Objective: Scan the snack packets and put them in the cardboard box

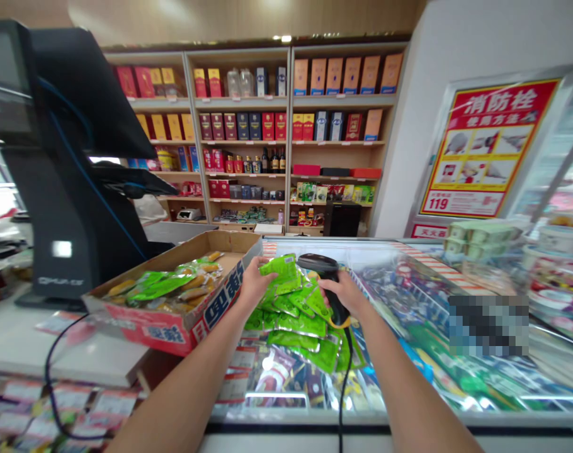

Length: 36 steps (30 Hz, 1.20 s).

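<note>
My left hand (257,281) pinches the edge of a green snack packet (283,269) at the top of a heap. In my right hand (347,290) is a black and yellow barcode scanner (322,265), fingers wrapped round its handle, its head tipped toward the packet. A black cord runs from the handle down toward me. Below both hands, a pile of green packets (300,324) lies spread on the glass top of a display freezer (249,412). Left of my left hand stands an open cardboard box (170,336) with green packets and yellowish-brown packaged food (199,283) inside.
A black checkout terminal (62,189) stands on the white counter (97,352) at left. Egg cartons (480,238) and tubs (558,270) sit on the freezer's right side. Shelves (242,104) of boxed goods line the back wall, beside a red fire-hydrant poster (492,148).
</note>
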Available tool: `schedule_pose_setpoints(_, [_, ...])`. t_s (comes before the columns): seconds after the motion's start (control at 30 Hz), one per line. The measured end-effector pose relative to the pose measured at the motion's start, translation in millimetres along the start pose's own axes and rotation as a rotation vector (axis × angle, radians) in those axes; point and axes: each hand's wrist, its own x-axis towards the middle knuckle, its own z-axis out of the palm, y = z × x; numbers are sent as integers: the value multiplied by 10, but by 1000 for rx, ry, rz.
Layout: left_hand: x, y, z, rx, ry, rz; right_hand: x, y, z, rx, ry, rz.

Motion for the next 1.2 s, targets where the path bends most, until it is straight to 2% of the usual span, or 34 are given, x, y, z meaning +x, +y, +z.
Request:
schedule_pose_setpoints(0.37, [-63, 102, -8, -29, -20, -4, 70, 103, -16, -21, 3, 50])
schedule_pose_setpoints(0.5, [-70, 215, -89, 12, -9, 16, 63, 122, 36, 44, 12, 51])
schedule_pose_setpoints(0.6, [-72, 401, -277, 53, 36, 55, 39, 75, 198, 145, -12, 79])
schedule_pose_setpoints(0.73, [-73, 585, -718, 137, 136, 88, 29, -109, 576, 269, -137, 98])
schedule_pose_setpoints(0.8, [-72, 559, -986, 200, 198, 86, 43, -240, 799, 294, -192, 91])
schedule_pose_setpoints(0.9, [-69, 385, -1368, 311, 314, 57, 73, -422, 1107, 304, -274, 107])
schedule_pose_setpoints(1.0, [-77, 205, -1626, 409, 468, 38, 86, -514, 1306, 326, -325, 87])
schedule_pose_setpoints(1.1, [-114, 174, -1657, 430, 532, 86, 83, -494, 1338, 336, -317, 83])
schedule_pose_setpoints(1.2, [-163, 281, -1432, 397, 477, 225, 91, -410, 1184, 334, -254, 92])
